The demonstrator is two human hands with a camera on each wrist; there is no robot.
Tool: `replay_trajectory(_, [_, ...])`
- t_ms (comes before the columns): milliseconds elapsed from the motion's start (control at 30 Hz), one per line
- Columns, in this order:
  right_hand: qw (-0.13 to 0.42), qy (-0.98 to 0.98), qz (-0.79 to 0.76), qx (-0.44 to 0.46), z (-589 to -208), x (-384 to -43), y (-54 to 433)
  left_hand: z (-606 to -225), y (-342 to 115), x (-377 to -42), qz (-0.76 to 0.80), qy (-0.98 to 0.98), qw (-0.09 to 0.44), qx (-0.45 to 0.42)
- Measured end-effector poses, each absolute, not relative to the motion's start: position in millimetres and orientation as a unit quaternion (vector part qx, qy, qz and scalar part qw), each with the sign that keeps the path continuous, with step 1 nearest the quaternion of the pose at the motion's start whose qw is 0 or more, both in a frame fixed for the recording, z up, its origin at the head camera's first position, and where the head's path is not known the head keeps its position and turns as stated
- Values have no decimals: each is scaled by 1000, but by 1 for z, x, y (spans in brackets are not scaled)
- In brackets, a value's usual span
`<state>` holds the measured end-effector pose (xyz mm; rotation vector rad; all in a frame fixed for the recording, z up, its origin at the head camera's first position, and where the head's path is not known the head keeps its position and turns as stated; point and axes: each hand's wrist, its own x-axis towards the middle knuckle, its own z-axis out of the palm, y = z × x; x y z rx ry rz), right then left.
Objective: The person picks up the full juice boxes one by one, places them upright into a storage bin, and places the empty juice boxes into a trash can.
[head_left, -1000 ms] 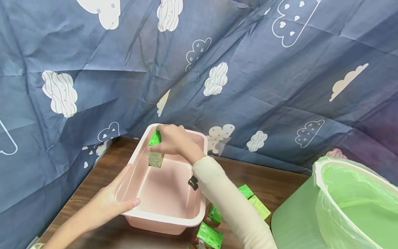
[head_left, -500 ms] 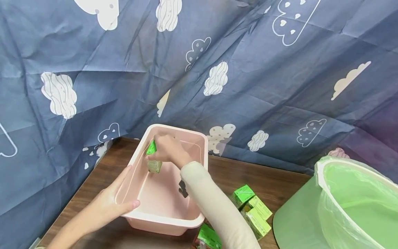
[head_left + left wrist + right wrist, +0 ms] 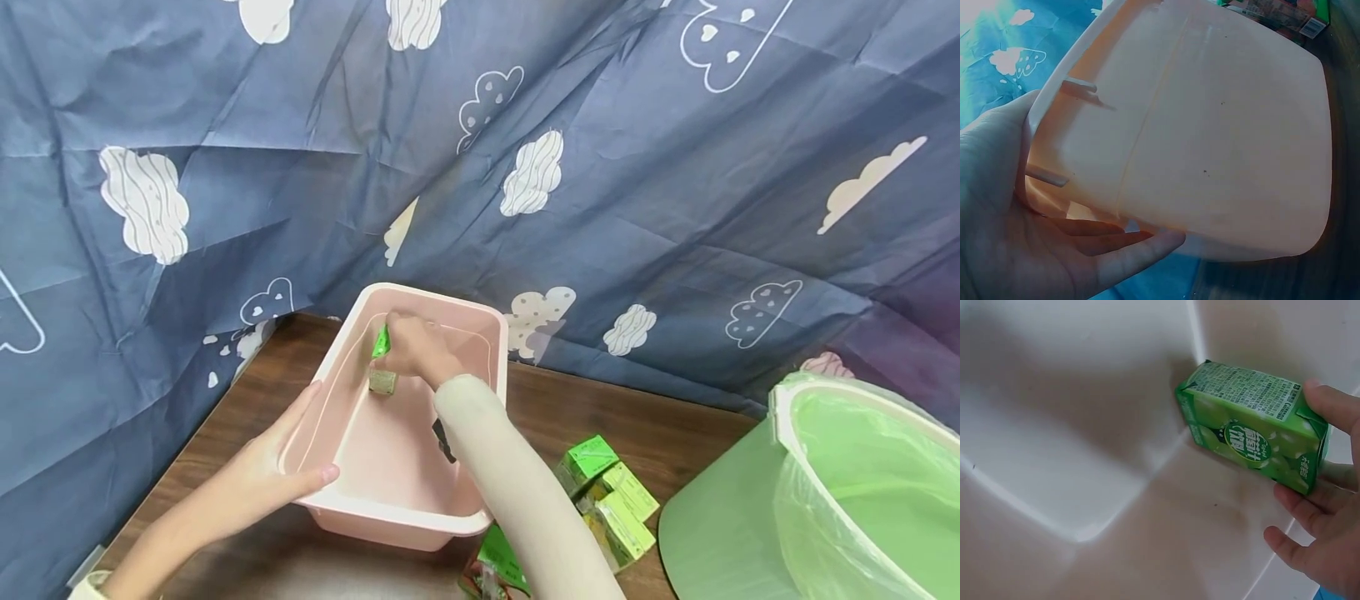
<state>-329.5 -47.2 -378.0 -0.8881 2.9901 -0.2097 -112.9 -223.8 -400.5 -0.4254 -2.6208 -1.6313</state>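
A pink plastic basin (image 3: 397, 454) sits on the wooden table. My left hand (image 3: 258, 475) grips its near-left rim, thumb over the edge; in the left wrist view, the fingers of this hand (image 3: 1054, 250) lie beneath the rim against the outside wall (image 3: 1229, 137). Down inside the basin, toward its far-left corner, my right hand (image 3: 417, 348) holds a small green juice carton (image 3: 382, 382). The right wrist view has the carton (image 3: 1250, 428) pinched at one end between thumb and fingers, its other end at the basin's floor beside the side wall.
Right of the basin stand several more juice cartons: a bright green one (image 3: 592, 457), yellow-green ones (image 3: 624, 527) and another green one (image 3: 501, 557), partly behind the right sleeve. A green bin (image 3: 712, 508) with a clear liner stands farther right. Blue cloud-print cloth (image 3: 450, 183) hangs behind.
My right hand has lowered the carton deeper into the basin. The right sleeve has shifted left, uncovering more cartons beside it. My left hand keeps its hold on the rim.
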Motion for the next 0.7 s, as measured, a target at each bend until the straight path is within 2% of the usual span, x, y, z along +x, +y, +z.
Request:
replay_trajectory(200, [34, 956, -81, -282, -381, -334, -44, -399, -222, -114, -526, -838, 15, -146])
replay_trajectory(433, [39, 953, -82, -290, -383, -336, -48, -396, -225, -114, -519, -844, 10, -139])
replay_trajectory(700, [57, 958, -57, -276, -384, -327, -50, -400, -224, -114, -546, -827, -21, -133])
